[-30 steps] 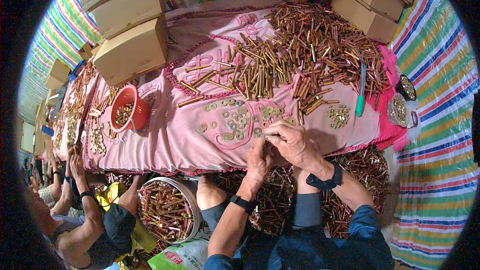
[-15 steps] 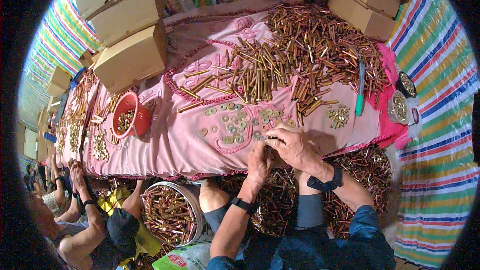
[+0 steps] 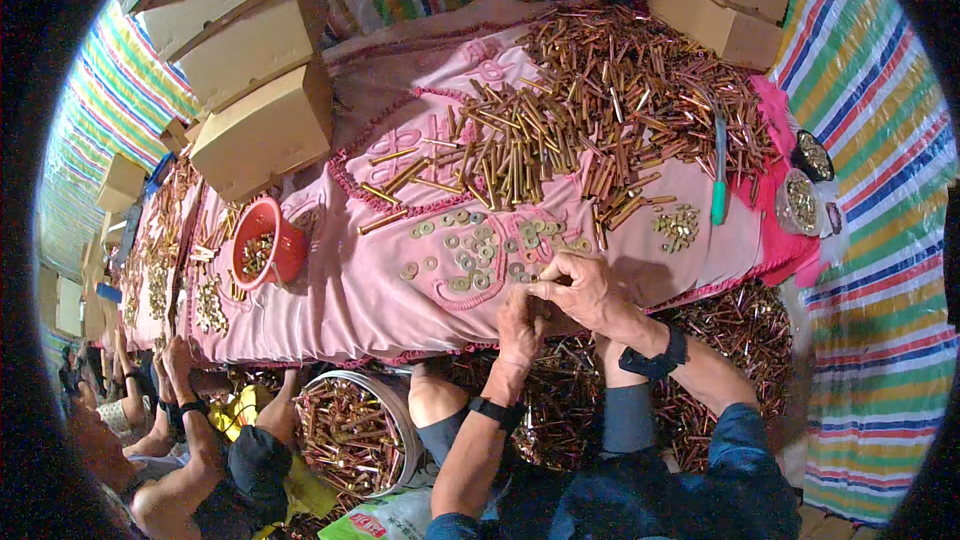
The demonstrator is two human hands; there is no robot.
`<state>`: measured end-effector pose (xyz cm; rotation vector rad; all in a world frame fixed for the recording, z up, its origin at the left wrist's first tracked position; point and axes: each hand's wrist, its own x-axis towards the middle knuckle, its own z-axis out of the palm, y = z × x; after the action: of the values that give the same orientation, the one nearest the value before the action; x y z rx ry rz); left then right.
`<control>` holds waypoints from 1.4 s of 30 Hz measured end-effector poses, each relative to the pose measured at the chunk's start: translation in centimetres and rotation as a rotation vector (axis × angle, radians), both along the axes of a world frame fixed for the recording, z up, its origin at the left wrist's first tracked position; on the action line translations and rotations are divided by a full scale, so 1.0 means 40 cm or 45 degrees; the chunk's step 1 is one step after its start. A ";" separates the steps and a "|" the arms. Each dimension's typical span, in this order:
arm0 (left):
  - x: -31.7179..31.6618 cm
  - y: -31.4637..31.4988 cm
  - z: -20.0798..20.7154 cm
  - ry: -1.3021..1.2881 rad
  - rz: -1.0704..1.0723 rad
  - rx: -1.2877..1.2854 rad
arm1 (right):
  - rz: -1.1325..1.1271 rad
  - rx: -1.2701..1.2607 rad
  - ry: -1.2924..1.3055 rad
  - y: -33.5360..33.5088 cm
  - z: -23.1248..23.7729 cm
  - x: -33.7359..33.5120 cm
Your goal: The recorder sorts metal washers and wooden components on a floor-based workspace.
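My left hand and my right hand meet above the near edge of the pink padded cloth. Both have their fingers closed and pinched together, tips nearly touching. Whatever is between them is too small and covered to make out. Just beyond the fingertips lie loose flat washers in a scattered group. To the right of them sits a small heap of short brass-coloured pieces. Behind, a large pile of long brass-coloured bolts spreads across the cloth.
A red plastic basket holds small metal parts. A green-handled tool lies by the bolts. Small tubs stand far right. Cardboard boxes are stacked at the back. A bucket of bolts stands below; a co-worker's arms are at left.
The whole view has shifted slightly. My hands remain together, the right fingertips a little lower against the left. The co-worker's hands at left have changed position a little.
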<state>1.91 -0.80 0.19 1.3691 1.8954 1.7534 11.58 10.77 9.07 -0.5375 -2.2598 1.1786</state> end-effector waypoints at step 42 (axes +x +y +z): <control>0.001 0.011 -0.011 -0.020 -0.074 -0.108 | -0.002 0.318 0.157 -0.011 0.009 -0.004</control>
<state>1.96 -0.36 -0.24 1.3618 1.8793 1.6327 11.42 10.34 9.43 -0.3595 -2.2559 0.8851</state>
